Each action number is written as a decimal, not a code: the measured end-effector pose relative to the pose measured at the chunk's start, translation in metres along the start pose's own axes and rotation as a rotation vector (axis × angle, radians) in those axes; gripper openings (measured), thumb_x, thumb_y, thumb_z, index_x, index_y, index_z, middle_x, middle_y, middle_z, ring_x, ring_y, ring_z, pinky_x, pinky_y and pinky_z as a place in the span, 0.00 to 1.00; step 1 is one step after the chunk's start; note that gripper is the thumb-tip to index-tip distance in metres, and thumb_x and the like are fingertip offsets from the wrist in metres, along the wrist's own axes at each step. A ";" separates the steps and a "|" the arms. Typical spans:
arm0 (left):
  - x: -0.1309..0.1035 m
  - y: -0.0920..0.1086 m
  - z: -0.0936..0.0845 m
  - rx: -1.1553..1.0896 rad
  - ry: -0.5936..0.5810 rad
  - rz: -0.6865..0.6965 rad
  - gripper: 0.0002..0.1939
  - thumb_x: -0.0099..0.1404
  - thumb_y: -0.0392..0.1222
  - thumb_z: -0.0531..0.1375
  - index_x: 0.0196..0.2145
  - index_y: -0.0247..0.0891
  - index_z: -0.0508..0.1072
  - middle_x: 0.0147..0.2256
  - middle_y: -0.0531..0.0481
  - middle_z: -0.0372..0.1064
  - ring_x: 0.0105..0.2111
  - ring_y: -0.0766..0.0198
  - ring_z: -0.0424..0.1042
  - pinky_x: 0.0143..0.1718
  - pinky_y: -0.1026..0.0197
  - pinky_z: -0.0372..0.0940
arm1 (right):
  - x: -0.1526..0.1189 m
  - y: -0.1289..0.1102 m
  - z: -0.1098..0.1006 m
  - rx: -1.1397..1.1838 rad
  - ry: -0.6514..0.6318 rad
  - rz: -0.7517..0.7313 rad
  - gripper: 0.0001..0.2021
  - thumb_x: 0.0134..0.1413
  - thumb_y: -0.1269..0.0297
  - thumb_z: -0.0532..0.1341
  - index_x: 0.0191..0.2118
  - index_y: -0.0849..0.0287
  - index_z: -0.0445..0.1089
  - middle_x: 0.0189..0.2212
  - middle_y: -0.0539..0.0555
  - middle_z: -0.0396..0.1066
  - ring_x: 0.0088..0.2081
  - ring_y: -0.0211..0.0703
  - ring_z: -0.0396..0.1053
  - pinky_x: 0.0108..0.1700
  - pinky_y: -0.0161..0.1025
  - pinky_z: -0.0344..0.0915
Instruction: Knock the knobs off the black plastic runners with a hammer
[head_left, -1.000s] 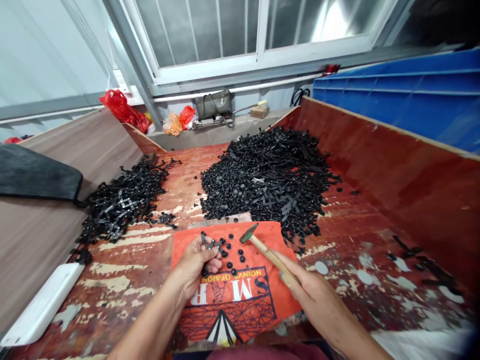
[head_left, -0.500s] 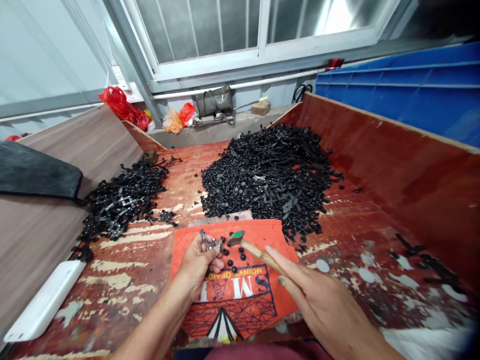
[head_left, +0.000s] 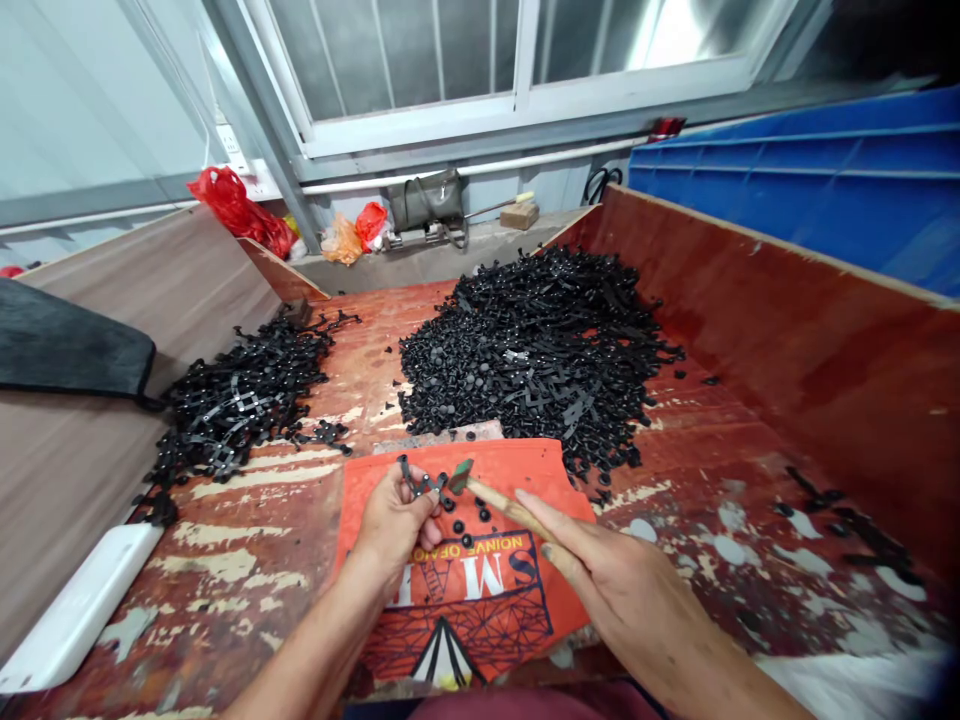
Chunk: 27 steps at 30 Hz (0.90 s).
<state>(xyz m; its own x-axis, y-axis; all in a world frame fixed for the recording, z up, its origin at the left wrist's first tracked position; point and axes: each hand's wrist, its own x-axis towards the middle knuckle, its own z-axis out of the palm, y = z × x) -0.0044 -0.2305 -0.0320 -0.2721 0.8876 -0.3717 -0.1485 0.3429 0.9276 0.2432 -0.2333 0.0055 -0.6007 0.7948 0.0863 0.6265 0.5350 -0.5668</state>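
Observation:
My left hand [head_left: 397, 512] pinches a dark jointed metal linkage [head_left: 424, 484] above an orange printed cloth [head_left: 517, 465]. My right hand [head_left: 600, 550] is wrapped round the wooden handle of a small hammer [head_left: 499, 503]. The hammer's head, partly green, is close to the right end of the linkage; whether they touch I cannot tell. Several small round black caps [head_left: 466, 541] lie on the cloth just right of my left fingers. The tips of my left fingers are partly hidden behind the linkage.
A large heap of black links and small studs [head_left: 525, 350] lies beyond the cloth. To the left is a smaller pile of jointed linkages [head_left: 240, 400]. A white plastic case [head_left: 82, 605] lies at the left front. Wooden boards [head_left: 780, 320] and a blue crate [head_left: 825, 190] border the right.
The hammer's head has moved slightly left and tilted, closer to the linkage's right end. My right hand has shifted a little left with it. My left hand keeps its hold.

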 end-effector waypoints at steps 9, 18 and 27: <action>-0.001 -0.003 -0.001 -0.075 -0.017 -0.003 0.25 0.46 0.49 0.70 0.34 0.41 0.59 0.18 0.60 0.69 0.09 0.71 0.63 0.11 0.72 0.55 | -0.002 0.004 0.016 0.005 -0.059 0.035 0.28 0.68 0.69 0.47 0.69 0.37 0.48 0.50 0.49 0.76 0.44 0.46 0.77 0.43 0.45 0.76; 0.000 -0.005 -0.001 -0.096 -0.030 -0.010 0.25 0.46 0.47 0.69 0.35 0.40 0.59 0.18 0.60 0.68 0.10 0.71 0.63 0.11 0.71 0.56 | 0.000 0.000 0.016 -0.032 -0.059 0.027 0.27 0.68 0.69 0.48 0.69 0.39 0.50 0.50 0.50 0.77 0.43 0.48 0.78 0.42 0.45 0.76; 0.000 -0.007 -0.006 -0.108 -0.052 -0.020 0.24 0.45 0.46 0.70 0.34 0.40 0.62 0.17 0.61 0.68 0.09 0.73 0.59 0.11 0.72 0.52 | 0.007 -0.007 0.014 0.136 -0.025 0.055 0.26 0.65 0.69 0.51 0.67 0.41 0.56 0.47 0.50 0.78 0.42 0.47 0.78 0.46 0.44 0.74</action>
<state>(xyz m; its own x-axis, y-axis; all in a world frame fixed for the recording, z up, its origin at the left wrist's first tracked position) -0.0087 -0.2349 -0.0382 -0.2189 0.8964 -0.3853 -0.2557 0.3284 0.9093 0.2273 -0.2355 -0.0013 -0.5802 0.8139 0.0325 0.5871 0.4455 -0.6759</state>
